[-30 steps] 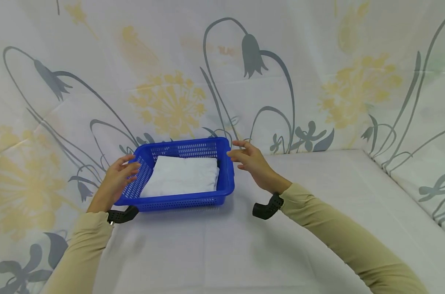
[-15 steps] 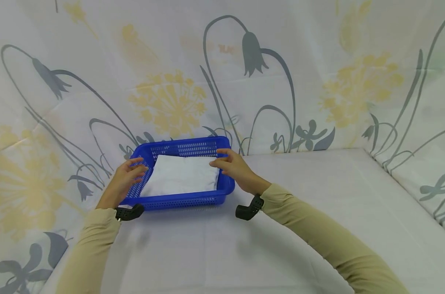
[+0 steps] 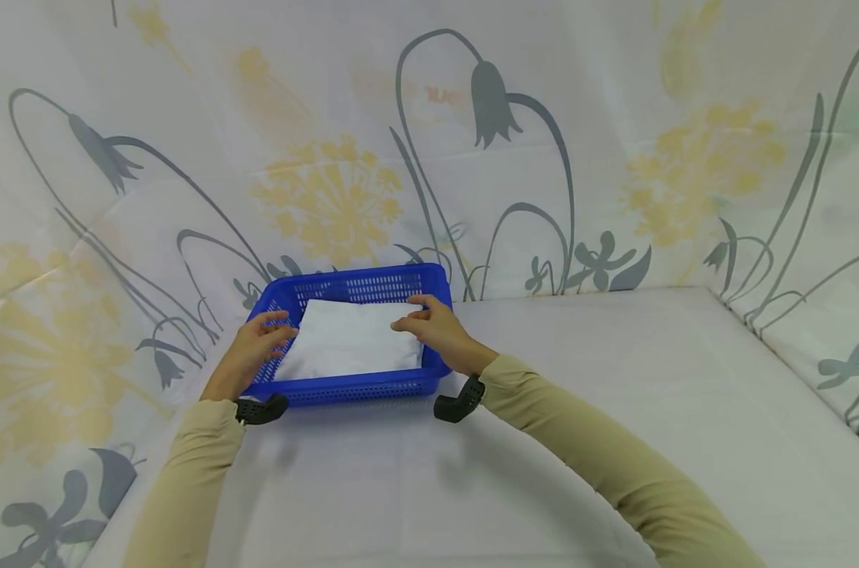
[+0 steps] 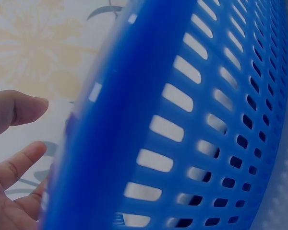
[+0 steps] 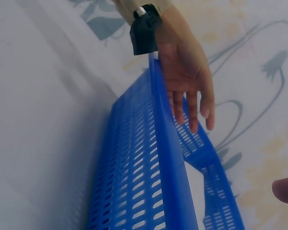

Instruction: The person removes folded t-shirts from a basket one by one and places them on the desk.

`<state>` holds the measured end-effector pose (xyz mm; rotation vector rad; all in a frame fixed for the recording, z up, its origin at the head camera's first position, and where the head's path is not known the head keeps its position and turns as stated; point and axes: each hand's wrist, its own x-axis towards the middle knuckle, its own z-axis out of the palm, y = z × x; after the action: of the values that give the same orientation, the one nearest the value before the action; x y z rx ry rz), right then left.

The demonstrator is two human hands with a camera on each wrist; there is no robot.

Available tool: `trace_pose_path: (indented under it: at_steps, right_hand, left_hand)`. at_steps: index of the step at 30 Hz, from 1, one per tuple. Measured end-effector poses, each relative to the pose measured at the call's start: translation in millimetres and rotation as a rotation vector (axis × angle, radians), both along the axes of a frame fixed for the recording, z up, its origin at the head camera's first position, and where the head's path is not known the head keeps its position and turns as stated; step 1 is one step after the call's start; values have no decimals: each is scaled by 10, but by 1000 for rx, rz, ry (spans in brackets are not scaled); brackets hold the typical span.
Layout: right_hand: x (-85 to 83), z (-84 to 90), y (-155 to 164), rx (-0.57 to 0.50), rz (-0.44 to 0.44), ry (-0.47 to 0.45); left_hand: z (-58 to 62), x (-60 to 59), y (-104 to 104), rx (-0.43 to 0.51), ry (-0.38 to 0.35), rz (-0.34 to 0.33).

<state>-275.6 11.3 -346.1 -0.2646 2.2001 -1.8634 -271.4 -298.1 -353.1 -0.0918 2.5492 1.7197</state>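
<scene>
Head: your left hand (image 3: 248, 352), nine o'clock, and right hand (image 3: 443, 333), three, look relaxed and empty, seemingly poised to take the white cloth (image 3: 351, 338) in the blue basket (image 3: 351, 389). Left wrist: loose fingers (image 4: 20, 164) at eight. Right wrist: left hand at twelve; next probably calls for pinching the cloth.

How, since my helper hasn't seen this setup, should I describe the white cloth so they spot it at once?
On the pale surface, before the flowered backdrop, find the blue basket. Inside it lies the white cloth, flat and roughly rectangular, seen between the left hand and the right hand. Its solid white sets it apart from the slotted blue basket around it.
</scene>
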Motion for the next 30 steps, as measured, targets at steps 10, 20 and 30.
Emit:
trace_pose_path:
  at_steps: [10,20,30]
  right_hand:
    - [-80,-60,-146,111,-85,-1]
    - [-113,-168,-262,226,-88,-30]
    - [-192,-207,-306,226,-54,-91]
  left_hand:
    - [13,-21,9,-30,-14,-32]
    - [-55,-47,31,-35,-57,-12]
    - [-81,-63,19,-51,-124,-24]
